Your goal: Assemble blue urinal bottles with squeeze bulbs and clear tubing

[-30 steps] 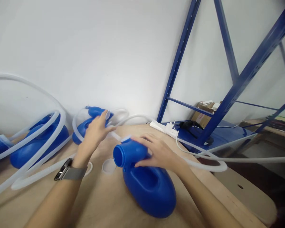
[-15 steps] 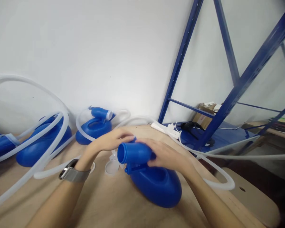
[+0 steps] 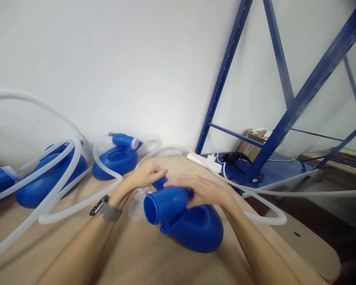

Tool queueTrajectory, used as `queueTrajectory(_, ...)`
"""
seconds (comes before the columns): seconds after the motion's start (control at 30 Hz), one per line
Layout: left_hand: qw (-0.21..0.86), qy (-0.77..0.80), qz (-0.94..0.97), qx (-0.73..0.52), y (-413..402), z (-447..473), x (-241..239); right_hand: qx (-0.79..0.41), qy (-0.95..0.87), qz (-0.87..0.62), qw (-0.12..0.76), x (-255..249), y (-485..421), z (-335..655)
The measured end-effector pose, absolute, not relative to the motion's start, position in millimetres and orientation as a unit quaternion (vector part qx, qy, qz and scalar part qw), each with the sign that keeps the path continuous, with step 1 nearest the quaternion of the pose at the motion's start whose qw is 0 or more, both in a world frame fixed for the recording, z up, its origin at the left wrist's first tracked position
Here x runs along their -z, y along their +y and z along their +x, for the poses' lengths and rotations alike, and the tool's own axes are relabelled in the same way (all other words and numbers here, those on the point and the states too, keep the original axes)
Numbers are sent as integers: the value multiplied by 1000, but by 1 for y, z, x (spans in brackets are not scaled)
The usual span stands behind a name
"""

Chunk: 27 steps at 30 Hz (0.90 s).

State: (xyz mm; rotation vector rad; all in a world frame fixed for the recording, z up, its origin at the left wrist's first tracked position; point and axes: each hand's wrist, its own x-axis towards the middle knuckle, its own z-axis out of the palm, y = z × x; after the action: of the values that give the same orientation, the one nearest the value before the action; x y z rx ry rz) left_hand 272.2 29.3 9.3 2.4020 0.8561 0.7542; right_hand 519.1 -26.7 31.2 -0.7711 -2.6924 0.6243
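Note:
A blue plastic urinal bottle (image 3: 197, 233) lies on the brown-covered table, its wide round mouth facing left towards me. My right hand (image 3: 206, 190) is wrapped over the neck beside the handle opening; its fingertips are partly hidden. Behind the mouth, my left hand (image 3: 148, 174) has its fingers curled, with the thumb pressed at a small blue flap (image 3: 160, 183). How the flap joins the bottle is hidden. Just below my left hand rests a clear round plastic cap (image 3: 136, 208), partly covered by the bottle's mouth.
More blue bottles (image 3: 115, 163) with white hoses (image 3: 68, 213) stand along the wall at left. A white power strip (image 3: 204, 162) lies at the table's back edge. Right of it rises a blue metal shelf (image 3: 222, 79) holding a cardboard box (image 3: 250, 148). A stool (image 3: 308, 245) stands lower right.
The bottle's mouth has swung slightly down and towards me. My left wrist has shifted right, and more of the blue flap shows under the left fingers. My right hand keeps its hold.

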Motion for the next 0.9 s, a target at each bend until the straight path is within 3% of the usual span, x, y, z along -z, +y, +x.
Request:
queueTrajectory(0.3, 270, 343, 862, -259, 23, 275, -20, -211, -920, -303, 134, -33, -29, 519)
queueTrajectory(0.57, 247, 407, 826, -303, 23, 280, -13, -73, -887, -433, 141, -16, -36, 512)
queueTrajectory(0.9, 335, 390, 807, -291, 28, 277, -8, 5, -912, -395, 109, -7, -31, 508)
